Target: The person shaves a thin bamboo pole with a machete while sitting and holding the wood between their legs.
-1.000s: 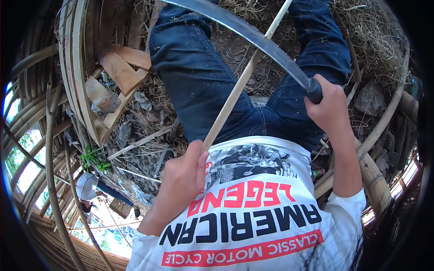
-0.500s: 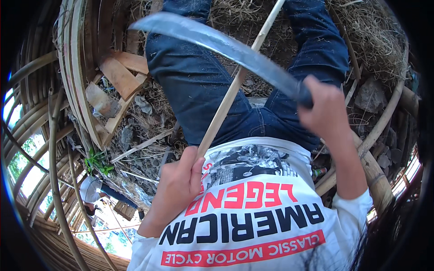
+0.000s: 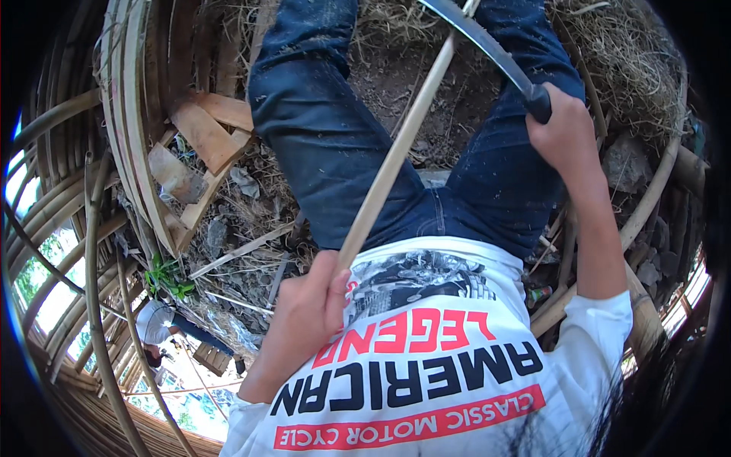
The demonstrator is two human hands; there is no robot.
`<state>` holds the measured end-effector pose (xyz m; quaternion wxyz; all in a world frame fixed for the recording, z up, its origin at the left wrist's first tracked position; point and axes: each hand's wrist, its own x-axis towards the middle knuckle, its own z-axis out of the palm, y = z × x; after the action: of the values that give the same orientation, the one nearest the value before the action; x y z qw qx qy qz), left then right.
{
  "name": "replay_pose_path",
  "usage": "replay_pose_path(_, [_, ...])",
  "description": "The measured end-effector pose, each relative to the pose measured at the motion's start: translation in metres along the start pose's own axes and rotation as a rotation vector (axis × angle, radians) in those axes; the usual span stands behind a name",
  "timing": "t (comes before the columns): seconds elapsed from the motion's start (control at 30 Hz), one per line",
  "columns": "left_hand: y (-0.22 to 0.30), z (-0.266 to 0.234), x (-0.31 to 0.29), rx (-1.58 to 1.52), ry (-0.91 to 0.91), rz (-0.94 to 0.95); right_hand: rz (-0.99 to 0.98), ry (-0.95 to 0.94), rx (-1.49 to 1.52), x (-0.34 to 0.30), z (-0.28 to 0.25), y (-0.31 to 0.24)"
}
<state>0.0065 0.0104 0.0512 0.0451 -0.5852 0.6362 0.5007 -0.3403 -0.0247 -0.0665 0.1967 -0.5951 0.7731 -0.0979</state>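
My left hand (image 3: 308,308) is closed round the near end of a long pale wooden strip (image 3: 400,148), which slants up and away to the right between my legs. In my right hand (image 3: 562,129) is the dark handle of a machete (image 3: 491,49) with a long curved blade. The blade lies across the far part of the strip and seems to touch it. Its tip runs past the top edge of the view. Beneath the strip are my legs in dark blue jeans (image 3: 304,145), spread apart, with fine shavings on the cloth.
Bent bamboo poles (image 3: 91,289) and long planks (image 3: 126,114) stand at the left, beside wood offcuts (image 3: 205,137). A green plant (image 3: 167,278) grows below them. Dry shavings (image 3: 617,53) and a rock (image 3: 626,164) lie at the right. Another person (image 3: 156,324) is far off, lower left.
My right hand has moved away from me, carrying the machete blade along the strip from its middle to its far part. The left hand keeps its hold in nearly the same place.
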Motion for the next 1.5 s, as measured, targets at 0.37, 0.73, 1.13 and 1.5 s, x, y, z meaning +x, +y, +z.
replay_pose_path(0.37, [0.000, -0.010, -0.013, -0.010, 0.054, -0.039, 0.073, -0.044, -0.017, 0.008, -0.001, 0.007])
replay_pose_path(0.73, [0.002, -0.013, -0.016, 0.126, 0.071, 0.016, -0.025, -0.032, -0.078, 0.000, -0.011, -0.004])
replay_pose_path(1.13, [0.005, -0.009, -0.009, 0.194, 0.089, 0.000, -0.109, -0.055, 0.074, -0.026, 0.005, -0.026])
replay_pose_path(1.5, [0.000, 0.002, 0.030, 0.028, 0.011, -0.042, -0.003, -0.039, 0.135, -0.030, 0.004, -0.011])
